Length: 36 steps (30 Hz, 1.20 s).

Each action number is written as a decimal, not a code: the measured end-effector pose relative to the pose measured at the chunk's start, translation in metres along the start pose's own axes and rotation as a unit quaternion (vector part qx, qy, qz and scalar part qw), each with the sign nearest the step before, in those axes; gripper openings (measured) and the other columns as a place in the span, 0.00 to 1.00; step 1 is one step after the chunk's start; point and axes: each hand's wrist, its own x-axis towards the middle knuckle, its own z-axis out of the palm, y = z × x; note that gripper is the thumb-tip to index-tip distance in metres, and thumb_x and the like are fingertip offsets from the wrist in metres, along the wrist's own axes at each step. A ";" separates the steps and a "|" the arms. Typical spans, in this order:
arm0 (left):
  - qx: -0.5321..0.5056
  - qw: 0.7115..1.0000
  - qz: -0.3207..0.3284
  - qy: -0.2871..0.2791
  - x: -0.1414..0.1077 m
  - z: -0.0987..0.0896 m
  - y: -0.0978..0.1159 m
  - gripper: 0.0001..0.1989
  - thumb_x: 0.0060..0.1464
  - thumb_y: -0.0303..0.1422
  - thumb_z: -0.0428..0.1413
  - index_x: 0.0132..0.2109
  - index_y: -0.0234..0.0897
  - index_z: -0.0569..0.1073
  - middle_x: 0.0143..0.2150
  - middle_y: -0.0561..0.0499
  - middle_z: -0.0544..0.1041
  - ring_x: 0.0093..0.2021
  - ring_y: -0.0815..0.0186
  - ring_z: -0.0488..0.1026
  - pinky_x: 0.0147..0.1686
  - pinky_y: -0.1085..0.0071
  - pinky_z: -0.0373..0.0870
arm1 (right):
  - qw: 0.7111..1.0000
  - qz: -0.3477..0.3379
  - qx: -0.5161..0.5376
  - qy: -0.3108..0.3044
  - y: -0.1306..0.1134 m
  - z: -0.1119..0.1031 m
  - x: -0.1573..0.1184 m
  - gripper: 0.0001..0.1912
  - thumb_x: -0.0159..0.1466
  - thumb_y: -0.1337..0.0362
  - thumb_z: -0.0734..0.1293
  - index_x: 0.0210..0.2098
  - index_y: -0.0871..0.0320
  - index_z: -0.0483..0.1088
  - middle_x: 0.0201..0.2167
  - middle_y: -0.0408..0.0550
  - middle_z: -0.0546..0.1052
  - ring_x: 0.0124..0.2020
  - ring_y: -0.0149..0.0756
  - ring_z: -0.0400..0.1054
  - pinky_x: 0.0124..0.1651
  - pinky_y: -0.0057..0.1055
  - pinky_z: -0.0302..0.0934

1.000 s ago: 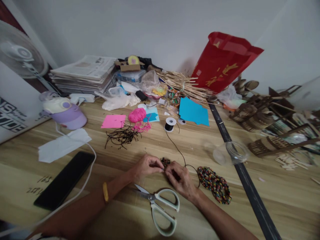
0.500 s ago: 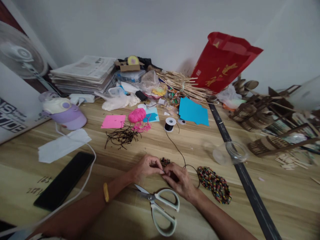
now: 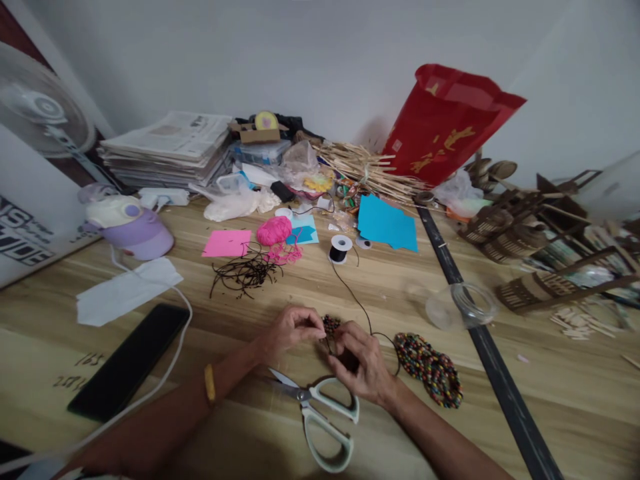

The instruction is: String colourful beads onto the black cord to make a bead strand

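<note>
A short dark strand (image 3: 328,343) lies in the narrow gap between the two hands, over the middle of the table (image 3: 310,288) — that gap is the relation that counts. The left hand (image 3: 291,331) is on its left, thumb and forefinger brought together on its upper end. The right hand (image 3: 366,368) is on the other side, fingers curled in, with the thumb just beside the lower end; whether those fingertips are clamped on the strand or only near it, I cannot tell. The visible length slants from the left fingertips down toward the table's near edge and a little to the right, so its line leads to the right thumb. Its upper end is nearer the left hand, its lower end nearer the right.

Just beyond the fingertips, on the side toward the table's far edge, sits a small cluster of beads (image 3: 331,325). Whether the strand passes through any of them is too small and too hidden to tell.

A black cord (image 3: 356,298) runs from the spool (image 3: 339,251) toward the near edge, then bends around by the right wrist, beside the larger heap of beads (image 3: 430,371). The scissors (image 3: 302,395) lie on the near side of both hands — blades toward the left, handles toward the near edge and the right — and neither hand is on them.
</note>
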 end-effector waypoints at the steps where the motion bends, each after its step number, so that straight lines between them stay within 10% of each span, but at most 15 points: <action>1: 0.001 1.000 0.002 -0.001 0.000 0.000 0.000 0.08 0.49 0.34 0.59 0.31 0.31 0.75 0.30 0.50 0.74 0.33 0.67 0.69 0.36 0.73 0.65 | 1.000 0.000 0.007 0.009 0.001 0.001 0.000 0.06 0.60 0.65 0.65 0.30 0.56 0.62 0.32 0.50 0.71 0.35 0.38 0.66 0.35 0.32 0.62; 36: 0.143 0.988 0.042 0.036 0.000 0.010 0.007 0.03 0.48 0.28 0.59 0.29 0.31 0.76 0.29 0.48 0.76 0.33 0.66 0.72 0.37 0.72 0.67 | 0.994 0.037 0.098 0.025 0.008 0.007 0.001 0.05 0.65 0.68 0.62 0.37 0.57 0.70 0.32 0.49 0.72 0.35 0.35 0.68 0.37 0.29 0.64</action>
